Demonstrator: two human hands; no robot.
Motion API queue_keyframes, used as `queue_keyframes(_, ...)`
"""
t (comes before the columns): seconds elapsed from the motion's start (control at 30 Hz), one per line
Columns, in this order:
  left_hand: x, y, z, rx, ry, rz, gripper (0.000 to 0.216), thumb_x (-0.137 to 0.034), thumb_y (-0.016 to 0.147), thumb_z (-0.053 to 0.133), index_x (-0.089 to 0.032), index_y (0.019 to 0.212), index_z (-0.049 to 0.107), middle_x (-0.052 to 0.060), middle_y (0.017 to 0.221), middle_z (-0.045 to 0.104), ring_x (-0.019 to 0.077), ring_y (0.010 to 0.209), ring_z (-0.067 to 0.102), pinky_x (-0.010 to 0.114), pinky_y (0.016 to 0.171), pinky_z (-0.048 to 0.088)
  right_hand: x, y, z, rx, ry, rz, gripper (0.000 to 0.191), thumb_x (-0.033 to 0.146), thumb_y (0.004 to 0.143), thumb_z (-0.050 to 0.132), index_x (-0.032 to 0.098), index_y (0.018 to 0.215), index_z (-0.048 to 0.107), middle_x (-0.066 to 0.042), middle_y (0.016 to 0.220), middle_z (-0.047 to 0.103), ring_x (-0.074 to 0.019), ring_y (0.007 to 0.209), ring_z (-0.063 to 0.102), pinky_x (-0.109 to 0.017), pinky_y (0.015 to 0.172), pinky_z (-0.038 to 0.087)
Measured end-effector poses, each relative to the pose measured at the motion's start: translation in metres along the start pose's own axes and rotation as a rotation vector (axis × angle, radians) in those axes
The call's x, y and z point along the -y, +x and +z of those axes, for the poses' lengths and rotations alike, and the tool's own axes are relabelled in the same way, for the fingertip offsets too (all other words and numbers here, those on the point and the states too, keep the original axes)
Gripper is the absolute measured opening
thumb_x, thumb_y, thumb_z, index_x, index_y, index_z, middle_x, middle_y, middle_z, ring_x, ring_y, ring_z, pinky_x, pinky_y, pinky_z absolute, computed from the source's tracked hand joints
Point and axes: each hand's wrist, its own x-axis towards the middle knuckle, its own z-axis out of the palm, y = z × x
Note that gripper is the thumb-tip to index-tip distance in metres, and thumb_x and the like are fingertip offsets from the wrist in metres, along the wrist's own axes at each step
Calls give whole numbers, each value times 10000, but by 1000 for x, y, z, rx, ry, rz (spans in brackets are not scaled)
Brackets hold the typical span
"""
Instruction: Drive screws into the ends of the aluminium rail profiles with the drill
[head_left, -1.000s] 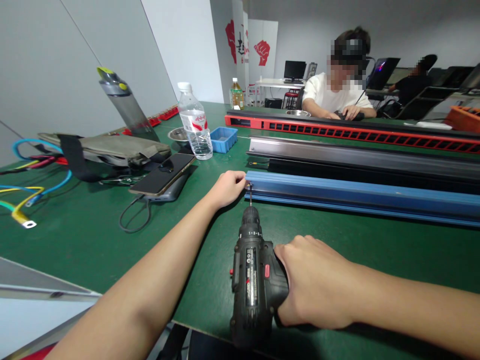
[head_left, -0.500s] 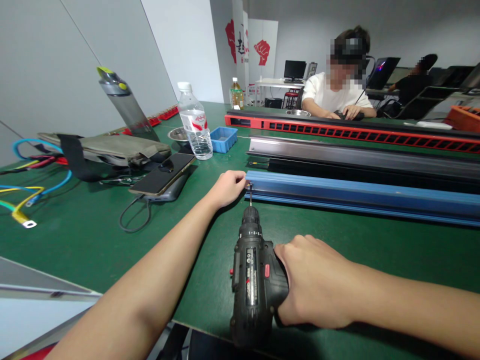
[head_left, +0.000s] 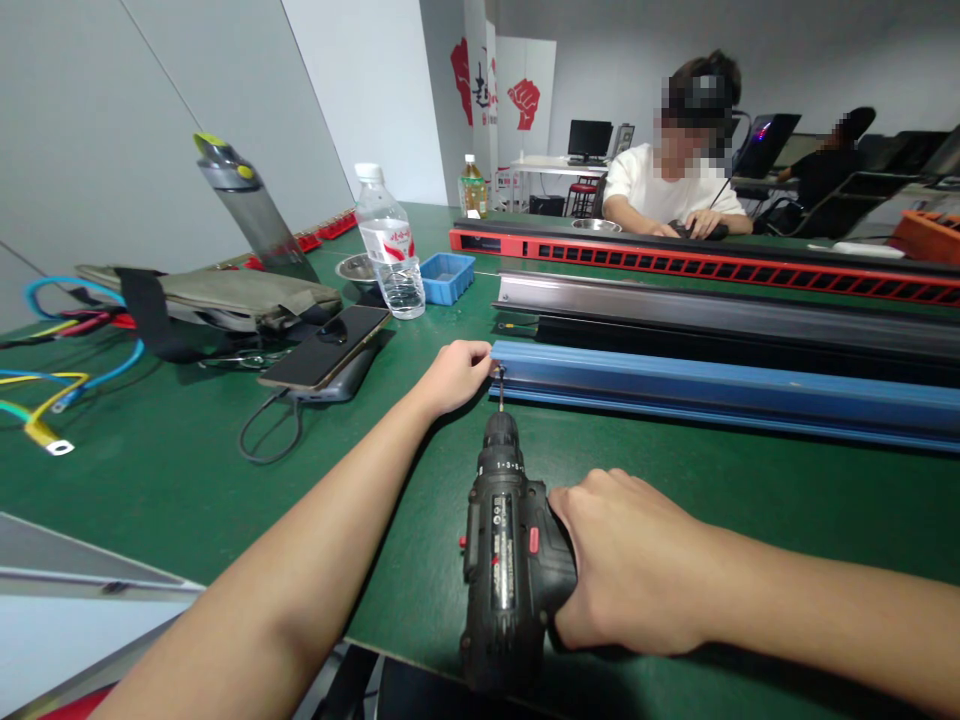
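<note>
My right hand (head_left: 634,560) is wrapped round the handle of a black cordless drill (head_left: 502,540), which lies on its side with its chuck pointing away from me. From the chuck a thin bit (head_left: 502,396) reaches to the left end of a long blue metal rail (head_left: 675,385), where a small dark screw head seems to sit at its tip. My left hand (head_left: 459,375) is closed on that same rail end, thumb and fingers pinching it; whatever lies between the fingertips is partly hidden.
Behind the blue rail lie a grey metal rail (head_left: 637,303) and a red-and-black slotted bar (head_left: 675,258). A water bottle (head_left: 394,250), blue tray (head_left: 448,280), phone (head_left: 330,345), grey bag (head_left: 202,295) and cable lugs (head_left: 56,440) occupy the left. Across the green table (head_left: 375,500) sits a person (head_left: 637,180).
</note>
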Motion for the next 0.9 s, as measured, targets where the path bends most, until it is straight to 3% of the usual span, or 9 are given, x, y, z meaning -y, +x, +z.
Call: queue_keyframes(0.9, -1, -1, 0, -6, 9, 11, 306, -310, 847, 440, -142, 756, 678, 20, 737, 674, 167, 735, 572, 239, 690, 434, 1, -1, -3, 30, 20, 12, 282, 466, 599, 686, 205, 704, 709, -67, 598, 675, -242, 540, 635, -278, 446, 331)
